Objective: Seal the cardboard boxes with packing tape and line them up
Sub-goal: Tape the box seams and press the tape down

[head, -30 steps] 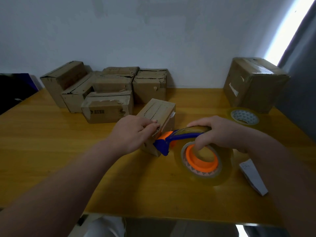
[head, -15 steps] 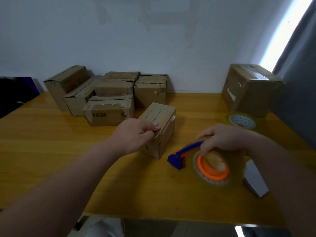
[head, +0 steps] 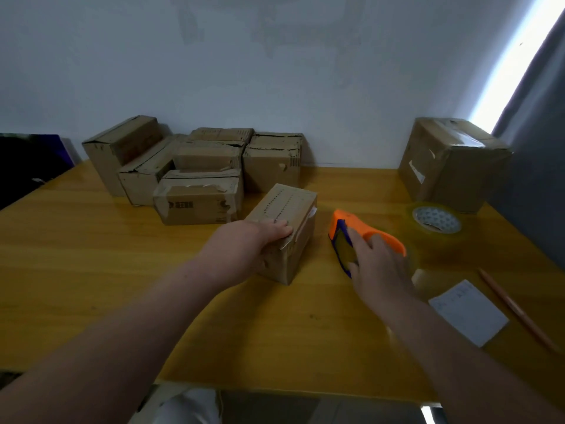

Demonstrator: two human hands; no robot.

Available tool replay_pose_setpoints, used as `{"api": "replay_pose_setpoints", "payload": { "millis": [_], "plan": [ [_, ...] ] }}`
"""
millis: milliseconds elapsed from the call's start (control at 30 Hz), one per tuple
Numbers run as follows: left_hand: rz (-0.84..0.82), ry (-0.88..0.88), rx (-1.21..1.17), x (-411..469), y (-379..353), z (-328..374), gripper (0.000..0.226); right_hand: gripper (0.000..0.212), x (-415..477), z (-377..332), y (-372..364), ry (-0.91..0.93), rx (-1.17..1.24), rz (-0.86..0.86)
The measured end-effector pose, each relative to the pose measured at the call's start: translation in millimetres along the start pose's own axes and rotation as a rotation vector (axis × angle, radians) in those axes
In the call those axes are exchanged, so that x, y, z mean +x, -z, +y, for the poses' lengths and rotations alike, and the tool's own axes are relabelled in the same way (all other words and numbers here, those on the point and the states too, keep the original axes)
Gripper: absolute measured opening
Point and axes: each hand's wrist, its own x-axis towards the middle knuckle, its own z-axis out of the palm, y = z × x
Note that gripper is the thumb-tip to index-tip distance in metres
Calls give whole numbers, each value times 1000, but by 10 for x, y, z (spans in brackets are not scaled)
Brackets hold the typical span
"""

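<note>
A small cardboard box (head: 286,209) with a perforated top lies mid-table. My left hand (head: 247,243) rests on its near top edge, fingers laid flat across the top. Just right of it, the orange and blue tape dispenser (head: 345,228) with its clear tape roll lies on the table. My right hand (head: 376,264) holds it from above, fingers curled over the blue guard and the roll. Several more cardboard boxes (head: 198,175) are bunched against the wall at the back left. One larger taped box (head: 449,166) stands at the back right.
A spare roll of clear tape (head: 435,224) lies flat in front of the large box. A white paper slip (head: 467,310) and a pencil (head: 516,310) lie near the right edge of the yellow wooden table (head: 91,270). A dark object (head: 27,166) sits beyond the table's left edge.
My right hand has pulled the dispenser away from the small box and laid it down on the table to the right. My left hand has flattened onto the box top.
</note>
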Motion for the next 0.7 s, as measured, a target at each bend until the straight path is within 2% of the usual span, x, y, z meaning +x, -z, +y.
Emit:
{"api": "replay_pose_setpoints", "payload": {
  "millis": [133, 167, 233, 367, 467, 567, 700],
  "plan": [
    [59, -29, 61, -31, 42, 102, 48, 70, -43, -106, -55, -29, -70, 77],
    [63, -16, 70, -42, 55, 145, 46, 74, -63, -152, -45, -3, -41, 115],
    [89, -9, 80, -64, 56, 210, 43, 81, -126, -310, 1, 84, 187, 94],
    [159, -38, 66, -100, 1, 190, 43, 95, -231, -701, 69, 128, 668, -299],
    [154, -51, 76, -112, -23, 142, 46, 101, -266, -844, -55, 102, 848, -411],
    [112, -58, 76, -116, -5, 124, 50, 105, -315, -888, -189, 100, 850, -404],
    [86, -56, 91, -119, 9, 111, 55, 105, -336, -819, -253, 138, 671, -410]
  ]
}}
